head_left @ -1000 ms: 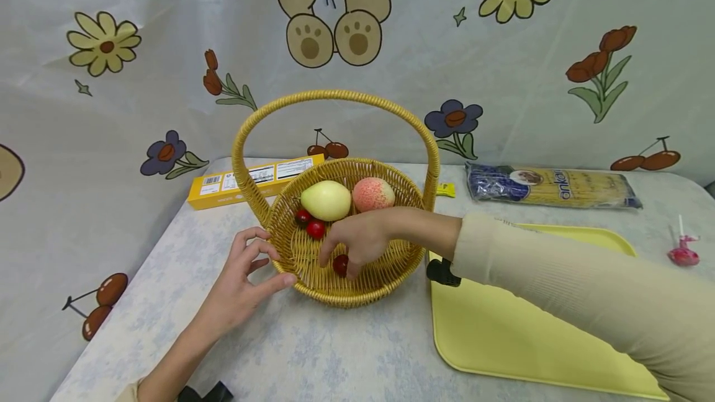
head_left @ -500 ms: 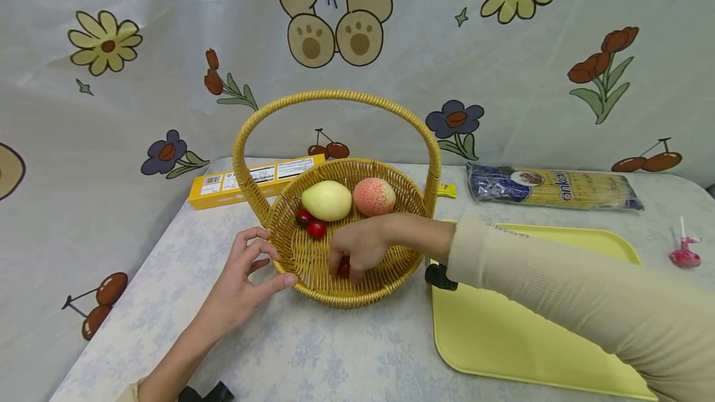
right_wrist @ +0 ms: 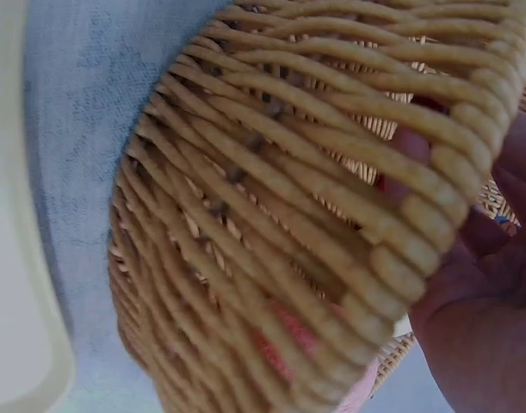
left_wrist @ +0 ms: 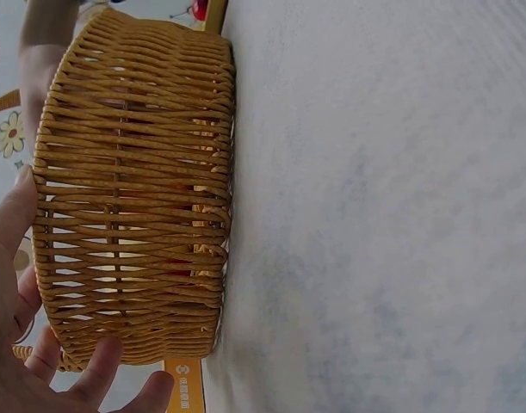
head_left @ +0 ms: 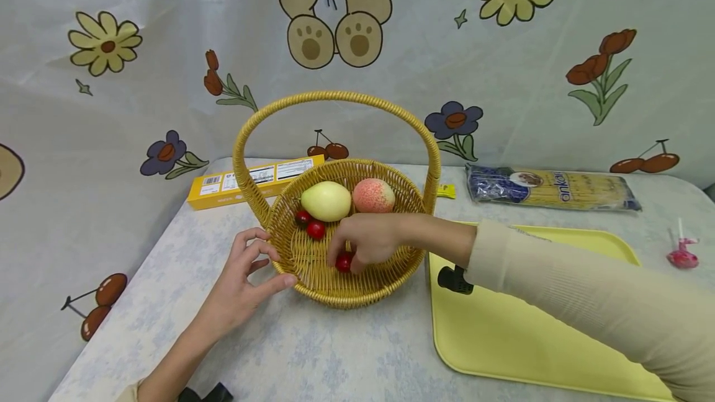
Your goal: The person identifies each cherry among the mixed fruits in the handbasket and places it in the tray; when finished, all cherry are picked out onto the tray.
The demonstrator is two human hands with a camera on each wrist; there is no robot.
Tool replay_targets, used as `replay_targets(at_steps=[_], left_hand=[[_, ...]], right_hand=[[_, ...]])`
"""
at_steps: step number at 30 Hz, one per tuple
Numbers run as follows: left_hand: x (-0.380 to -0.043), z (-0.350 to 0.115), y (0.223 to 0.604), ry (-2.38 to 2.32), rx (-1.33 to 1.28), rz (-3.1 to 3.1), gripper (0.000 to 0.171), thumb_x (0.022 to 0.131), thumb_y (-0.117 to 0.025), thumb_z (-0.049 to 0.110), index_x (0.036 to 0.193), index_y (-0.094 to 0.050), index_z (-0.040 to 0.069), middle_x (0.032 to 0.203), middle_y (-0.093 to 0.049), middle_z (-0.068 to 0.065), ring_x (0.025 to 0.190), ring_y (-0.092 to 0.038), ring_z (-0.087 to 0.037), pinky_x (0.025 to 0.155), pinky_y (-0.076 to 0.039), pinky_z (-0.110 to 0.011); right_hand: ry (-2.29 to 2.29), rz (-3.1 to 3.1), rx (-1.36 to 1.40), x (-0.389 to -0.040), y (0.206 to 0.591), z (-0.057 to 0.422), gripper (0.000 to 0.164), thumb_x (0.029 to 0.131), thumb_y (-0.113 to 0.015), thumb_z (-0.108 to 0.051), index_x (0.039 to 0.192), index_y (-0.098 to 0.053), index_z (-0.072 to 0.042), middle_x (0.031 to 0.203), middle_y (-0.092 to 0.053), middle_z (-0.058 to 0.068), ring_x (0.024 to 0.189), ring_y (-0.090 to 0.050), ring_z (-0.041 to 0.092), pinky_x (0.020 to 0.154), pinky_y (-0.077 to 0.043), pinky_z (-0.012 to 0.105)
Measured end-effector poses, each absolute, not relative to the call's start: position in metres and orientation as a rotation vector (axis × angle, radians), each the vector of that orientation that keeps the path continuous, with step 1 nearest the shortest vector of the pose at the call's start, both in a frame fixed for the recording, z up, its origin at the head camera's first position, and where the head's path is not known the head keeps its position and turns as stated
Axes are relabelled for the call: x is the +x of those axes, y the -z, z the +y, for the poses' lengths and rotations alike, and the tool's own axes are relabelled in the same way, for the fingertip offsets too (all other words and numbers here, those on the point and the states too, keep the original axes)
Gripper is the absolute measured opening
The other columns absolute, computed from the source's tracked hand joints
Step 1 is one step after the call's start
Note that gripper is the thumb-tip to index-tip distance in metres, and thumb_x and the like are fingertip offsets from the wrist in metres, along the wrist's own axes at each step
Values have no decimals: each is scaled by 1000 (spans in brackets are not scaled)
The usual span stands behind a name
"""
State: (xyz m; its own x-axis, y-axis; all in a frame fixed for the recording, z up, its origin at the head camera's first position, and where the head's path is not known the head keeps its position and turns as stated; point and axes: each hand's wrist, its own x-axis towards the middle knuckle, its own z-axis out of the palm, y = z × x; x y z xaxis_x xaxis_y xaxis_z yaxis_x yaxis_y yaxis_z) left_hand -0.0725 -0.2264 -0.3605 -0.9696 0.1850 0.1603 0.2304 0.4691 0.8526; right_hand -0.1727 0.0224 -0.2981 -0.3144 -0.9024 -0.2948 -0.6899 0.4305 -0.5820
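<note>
My right hand [head_left: 368, 241] reaches into a round wicker basket [head_left: 346, 298] with a tall arched handle. Thumb and fingers pinch a shiny red cherry [head_left: 344, 262] low over the woven bottom. Two other cherries [head_left: 315, 229] lie at the left inside, beside a pale yellow-green pear [head_left: 326, 201]. A pink peach [head_left: 373, 196] sits at the back right. My left hand [head_left: 246, 284] touches the basket's left rim, its fingers and thumb spread along the outside. In the right wrist view, the basket wall hides most of the right fingers.
Right of the basket lies a yellow tray [head_left: 503, 334], partly under the right sleeve. Behind are a yellow box [head_left: 223, 190], a small yellow packet [head_left: 445, 190] and a bag of spaghetti [head_left: 553, 188]. A pink lollipop [head_left: 683, 256] lies at the far right.
My right fingers have closed in around the cherry, and the right forearm has shifted slightly to the right. My left hand and the basket have stayed in place.
</note>
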Motion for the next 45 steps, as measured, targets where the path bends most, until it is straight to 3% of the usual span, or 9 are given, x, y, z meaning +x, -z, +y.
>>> replay_targets(at_steps=[6, 19, 27, 30, 33, 35, 40, 45], left_hand=[[-72, -227, 361, 1563, -369, -2652, 28, 85, -79, 10, 97, -54, 10, 131, -30, -10, 125, -39, -30, 100, -43, -57], [-73, -227, 362, 1564, -367, -2655, 29, 85, -79, 11, 98, -54, 9, 132, -30, -11, 125, -38, -31, 101, -42, -56], [-73, -227, 361, 1563, -371, -2658, 28, 85, -79, 9, 98, -54, 9, 132, -29, -11, 125, -38, -31, 101, -43, -56], [-73, -227, 361, 1563, -376, -2652, 28, 85, -79, 8, 98, -54, 8, 132, -30, -11, 125, -38, -30, 101, -43, -56], [-73, -227, 361, 1565, -378, -2650, 28, 85, -78, 8, 98, -54, 8, 132, -30, -11, 125, -38, -29, 101, -43, -56], [-72, -228, 362, 1566, -376, -2650, 28, 85, -79, 9, 98, -54, 8, 132, -30, -11, 125, -38, -29, 101, -43, -55], [-73, -227, 361, 1562, -374, -2654, 28, 85, -79, 10, 99, -54, 8, 133, -29, -11, 125, -38, -29, 101, -43, -55], [-73, -227, 361, 1562, -354, -2665, 28, 86, -78, 10, 99, -53, 9, 133, -29, -11, 125, -38, -29, 101, -42, -56]], right_hand=[[607, 2135, -1330, -168, 295, 40, 26, 87, -73, -4, 112, -71, -7, 101, -66, -7, 93, -57, 10, 84, -50, 27], [906, 2272, -1265, -151, 283, 89, 31, 91, -71, -14, 122, -70, -15, 101, -55, -2, 90, -49, 20, 75, -47, 34], [1072, 2273, -1090, -134, 286, 126, 44, 95, -65, -11, 138, -57, -9, 133, -52, 4, 109, -53, 17, 86, -54, 32], [1111, 2298, -1026, -128, 285, 141, 41, 96, -64, -10, 137, -57, -9, 128, -55, 6, 90, -60, 16, 74, -56, 29], [1164, 2293, -914, -122, 285, 157, 39, 97, -64, -11, 136, -57, -8, 117, -58, 8, 67, -58, 18, 57, -52, 28], [1211, 2285, -835, -117, 288, 168, 38, 97, -63, -10, 135, -56, -5, 110, -58, 10, 61, -57, 20, 50, -48, 28], [1270, 2326, -677, -107, 297, 199, 40, 96, -64, -9, 135, -53, -3, 114, -62, 13, 86, -65, 24, 59, -56, 31], [1200, 2489, -578, -98, 308, 223, 40, 94, -70, -16, 130, -56, -5, 118, -62, 9, 96, -63, 21, 70, -58, 30]])
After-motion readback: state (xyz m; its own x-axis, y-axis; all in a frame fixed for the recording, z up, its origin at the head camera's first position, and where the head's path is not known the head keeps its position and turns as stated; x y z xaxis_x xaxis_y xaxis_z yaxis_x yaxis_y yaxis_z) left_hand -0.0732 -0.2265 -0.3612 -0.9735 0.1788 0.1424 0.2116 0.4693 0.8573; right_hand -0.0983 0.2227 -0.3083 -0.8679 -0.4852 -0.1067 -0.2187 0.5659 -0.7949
